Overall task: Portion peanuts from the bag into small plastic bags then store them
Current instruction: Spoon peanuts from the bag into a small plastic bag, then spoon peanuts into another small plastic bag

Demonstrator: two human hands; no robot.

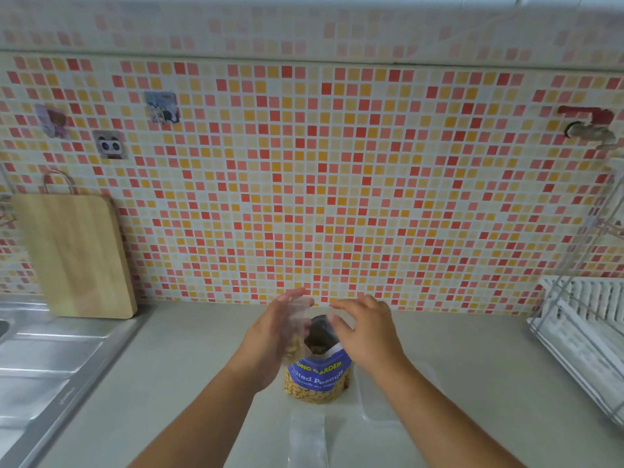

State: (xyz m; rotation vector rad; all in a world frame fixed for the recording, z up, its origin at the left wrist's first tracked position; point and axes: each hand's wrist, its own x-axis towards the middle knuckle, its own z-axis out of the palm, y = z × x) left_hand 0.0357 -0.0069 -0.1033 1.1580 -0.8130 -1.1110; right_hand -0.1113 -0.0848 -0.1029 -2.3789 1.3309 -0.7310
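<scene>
Centrally, the peanut bag (317,376) stood open on the counter (169,383). Left hand (270,336) held a partly filled small bag (297,327); right hand (366,327) hovered spread, empty. Sealing probably called for a level bag.

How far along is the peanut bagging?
Early on. The peanut bag stands open on the counter. The left hand holds a small plastic bag with some peanuts in it; the right hand hovers open. Empty plastic bags still lie in front; none looks stored.
</scene>
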